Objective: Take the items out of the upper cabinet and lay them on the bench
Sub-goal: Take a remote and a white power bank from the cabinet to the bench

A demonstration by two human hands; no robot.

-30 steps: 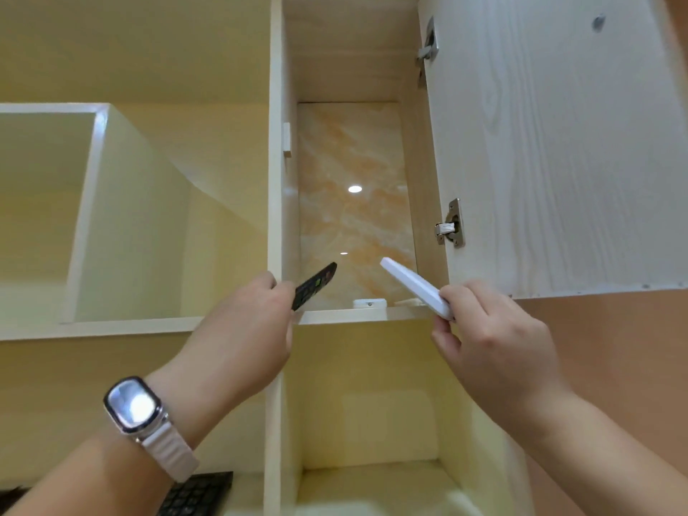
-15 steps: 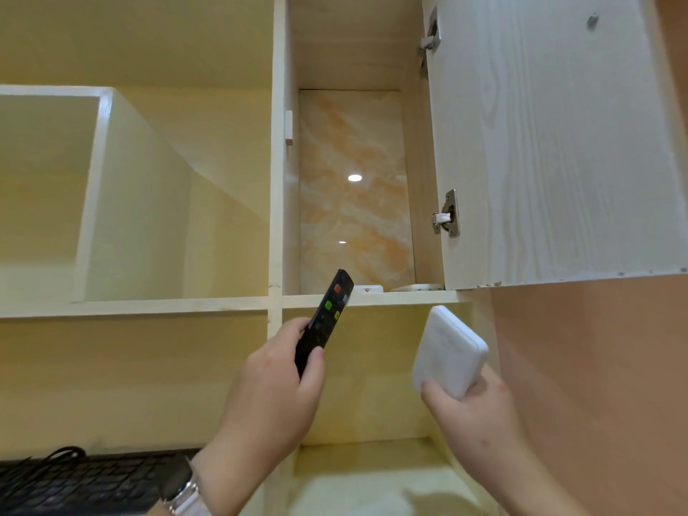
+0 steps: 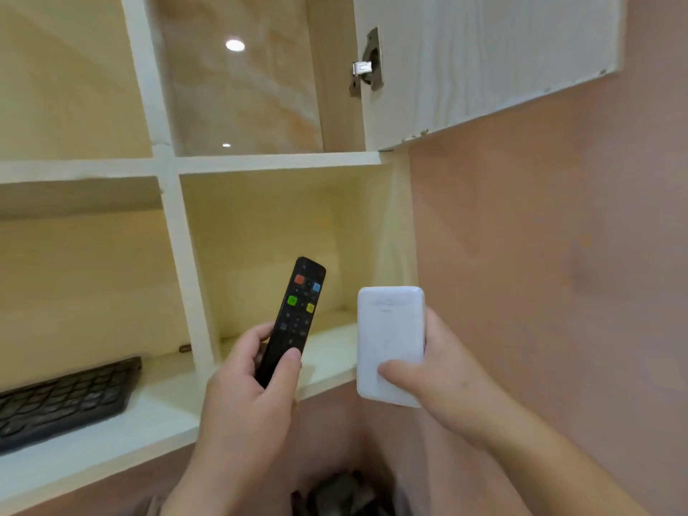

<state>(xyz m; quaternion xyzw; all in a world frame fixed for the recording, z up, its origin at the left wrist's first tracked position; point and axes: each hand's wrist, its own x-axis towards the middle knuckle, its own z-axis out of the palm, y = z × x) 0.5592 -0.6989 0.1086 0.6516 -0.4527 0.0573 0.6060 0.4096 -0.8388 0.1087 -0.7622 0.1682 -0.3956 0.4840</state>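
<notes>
Grips the remote (image 3: 294,318) by its lower end in the left hand (image 3: 245,400), thumb pressed on the right edge and fingers curled round the left one, likely so as to carry it free with the buttons in sight. Clamps the pack (image 3: 389,340) in the right hand (image 3: 446,381) in like manner, thumb laid flat across the lower face, other fingers wrapped behind with one showing at the right edge; reads as a carrying grip, one item to each hand to spare a second reach. Holds both in the air, side by side and just apart, out of the cabinet (image 3: 242,87) and in front of the lower shelf (image 3: 167,415); no bench in view, so neither laid down yet. Tilts the remote's long axis up and a little to the right, top end aimed at the shelf's back wall, button face toward the camera. Stands the pack close to upright, long axis near vertical, broad white face toward the camera too. Further off to the left, a keyboard (image 3: 63,400) lying on that shelf. Farthest and highest, the cabinet with its marble back, door (image 3: 484,57) swung wide on its hinge (image 3: 366,67); floor hidden from this low angle, so cannot tell whether anything waits inside
</notes>
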